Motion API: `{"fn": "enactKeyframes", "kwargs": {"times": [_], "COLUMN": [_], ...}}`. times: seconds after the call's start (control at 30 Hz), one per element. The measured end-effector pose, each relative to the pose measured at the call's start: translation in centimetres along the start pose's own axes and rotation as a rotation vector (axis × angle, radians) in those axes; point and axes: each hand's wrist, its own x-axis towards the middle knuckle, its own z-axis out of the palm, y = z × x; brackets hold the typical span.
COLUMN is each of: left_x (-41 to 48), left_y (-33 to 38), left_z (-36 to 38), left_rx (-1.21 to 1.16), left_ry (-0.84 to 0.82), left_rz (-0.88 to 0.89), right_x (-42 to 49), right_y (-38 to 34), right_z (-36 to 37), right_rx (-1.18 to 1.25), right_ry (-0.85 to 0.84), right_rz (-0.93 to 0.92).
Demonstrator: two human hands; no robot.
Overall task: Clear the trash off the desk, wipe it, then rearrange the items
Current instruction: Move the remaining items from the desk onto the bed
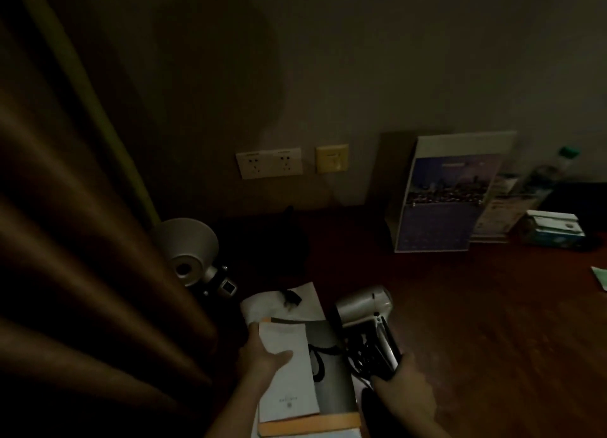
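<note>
The room is dim. My left hand (262, 360) grips a stack of papers and booklets (290, 375) at the desk's near left, thumb across the top white sheet. A grey booklet and an orange-edged folder (308, 426) lie within that stack. My right hand (405, 393) is closed around the folded handle of a silver hair dryer (363, 303), whose barrel points left. Its black cord (361, 355) is bunched beside the handle. A white sheet (279, 303) with a black plug (290, 297) on it lies beyond the stack.
A brown curtain (82, 240) hangs at the left, next to a silver desk lamp (187, 250). Wall sockets (269, 162) sit above the dark wooden desk (492, 322). A standing calendar (443, 194), leaflets, a water bottle (555, 165) and a box (555, 229) line the back right.
</note>
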Motion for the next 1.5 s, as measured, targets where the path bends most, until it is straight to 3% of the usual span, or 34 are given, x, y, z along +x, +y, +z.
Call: {"fn": "enactKeyframes", "kwargs": {"times": [0.27, 0.47, 0.67, 1.03, 1.27, 1.5], "left_x": [-4.3, -8.3, -14.2, -23.8, -28.9, -35.7], "left_y": [1.9, 4.8, 8.9, 16.3, 23.0, 29.6], "left_z": [1.8, 5.4, 11.5, 27.9, 40.6, 58.7], "left_rx": [-0.195, -0.058, -0.084, -0.043, 0.066, 0.271], "left_ry": [-0.058, -0.091, -0.115, -0.29, -0.541, -0.863], "left_rz": [0.071, 0.248, 0.342, 0.446, 0.613, 0.744], "right_x": [-1.9, -2.7, -3.6, -4.1, -2.9, -0.9], "right_y": [3.1, 8.2, 13.9, 28.7, 38.8, 51.8], "right_z": [-4.1, -8.4, -13.8, -23.0, -29.3, -36.0], "right_rx": [0.084, 0.168, 0.243, 0.387, 0.633, 0.836], "right_ry": [-0.027, 0.043, 0.14, 0.322, 0.44, 0.645], "right_rz": [-0.051, -0.011, 0.009, 0.123, 0.322, 0.577]}}
